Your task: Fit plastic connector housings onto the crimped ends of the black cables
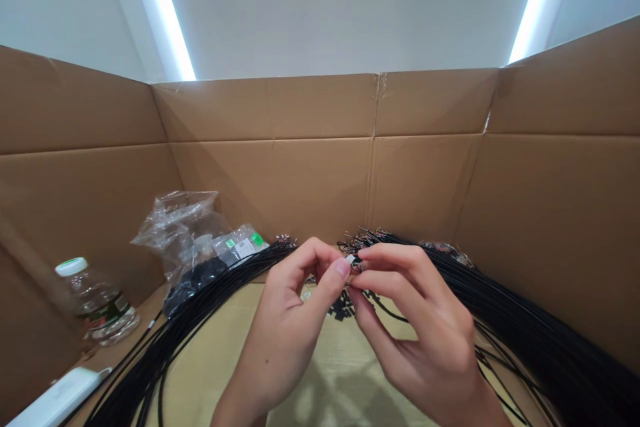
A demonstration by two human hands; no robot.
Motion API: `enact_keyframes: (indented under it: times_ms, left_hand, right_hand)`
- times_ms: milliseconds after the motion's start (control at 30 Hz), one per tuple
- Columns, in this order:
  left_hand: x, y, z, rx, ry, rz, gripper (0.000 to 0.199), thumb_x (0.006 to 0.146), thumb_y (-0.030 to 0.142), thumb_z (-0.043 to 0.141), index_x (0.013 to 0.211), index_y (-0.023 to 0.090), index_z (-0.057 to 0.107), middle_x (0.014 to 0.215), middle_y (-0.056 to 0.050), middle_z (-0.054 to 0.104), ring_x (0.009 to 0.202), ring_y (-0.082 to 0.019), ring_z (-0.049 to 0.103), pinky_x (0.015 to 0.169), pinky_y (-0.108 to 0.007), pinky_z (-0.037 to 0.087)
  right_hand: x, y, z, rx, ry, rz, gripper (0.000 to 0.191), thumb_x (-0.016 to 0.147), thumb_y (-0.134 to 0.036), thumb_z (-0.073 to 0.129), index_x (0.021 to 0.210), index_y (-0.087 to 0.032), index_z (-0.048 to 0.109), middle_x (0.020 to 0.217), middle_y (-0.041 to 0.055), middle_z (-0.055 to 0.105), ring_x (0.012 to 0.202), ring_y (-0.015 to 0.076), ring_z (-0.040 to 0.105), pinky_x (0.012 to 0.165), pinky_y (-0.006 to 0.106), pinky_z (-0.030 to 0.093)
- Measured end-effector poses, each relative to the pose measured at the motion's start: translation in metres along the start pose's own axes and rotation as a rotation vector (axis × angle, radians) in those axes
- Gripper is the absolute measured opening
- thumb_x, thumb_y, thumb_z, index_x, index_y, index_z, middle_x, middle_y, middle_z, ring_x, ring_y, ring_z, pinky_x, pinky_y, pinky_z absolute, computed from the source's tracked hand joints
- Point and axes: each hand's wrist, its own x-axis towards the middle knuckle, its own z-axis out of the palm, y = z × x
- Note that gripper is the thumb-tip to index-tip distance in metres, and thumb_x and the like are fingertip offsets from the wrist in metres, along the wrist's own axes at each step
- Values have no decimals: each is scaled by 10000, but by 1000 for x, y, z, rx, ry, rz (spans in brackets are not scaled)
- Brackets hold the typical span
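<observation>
My left hand [290, 313] pinches a small white connector [351, 258] between thumb and forefinger. Close against it, my right hand [425, 327] has its fingertips closed on the thin wires [357, 268] at the end of a black cable [390, 311]. The fingers partly hide where wires and connector meet, so I cannot tell how far the wires sit inside. Below the fingertips lies a scatter of small black pieces [343, 307] on the cardboard surface [330, 360].
Bundles of black cables run along the left [200, 313] and right [525, 320] sides. At the left are a clear plastic bag [183, 217], a labelled packet [244, 245], a bottle [103, 307] and a white block-shaped object [63, 399]. Tall cardboard walls [280, 180] surround the space.
</observation>
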Motion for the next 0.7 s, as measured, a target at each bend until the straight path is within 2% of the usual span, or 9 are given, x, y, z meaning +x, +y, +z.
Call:
enact_keyframes:
  times_ms: [133,400,567,700]
  left_hand:
    - [1,1,0,3,9,13,267,1052,373,695,843,208,685,794,15,632,728,-134,544,678,-227,470]
    - [0,-1,-1,62,35,25,255,1045,374,694,847,213,692,785,18,615,708,-139,506,662,-245,435]
    - [0,-1,-2,82,17,20,264,1044,372,690,833,213,673,783,19,612,725,-141,524,668,-243,438]
    - [-1,0,-2,103,-1,28,267,1057,366,679,836,217,667,780,23,609,724,-141,526,662,-243,434]
  right_hand:
    - [1,3,1,18,-11,0,263,981,24,653,1118,-199,685,1161,87,723,1053,171,748,917,301,639]
    - [0,2,2,208,55,275,126,1011,-113,678,965,-231,686,1076,56,687,1000,194,702,864,356,599]
    - [1,3,4,325,72,365,137,1012,-124,686,922,-226,679,1000,39,657,910,176,679,763,314,584]
    - [3,2,4,340,75,386,151,1015,-119,690,907,-225,686,975,23,657,885,155,676,744,284,573]
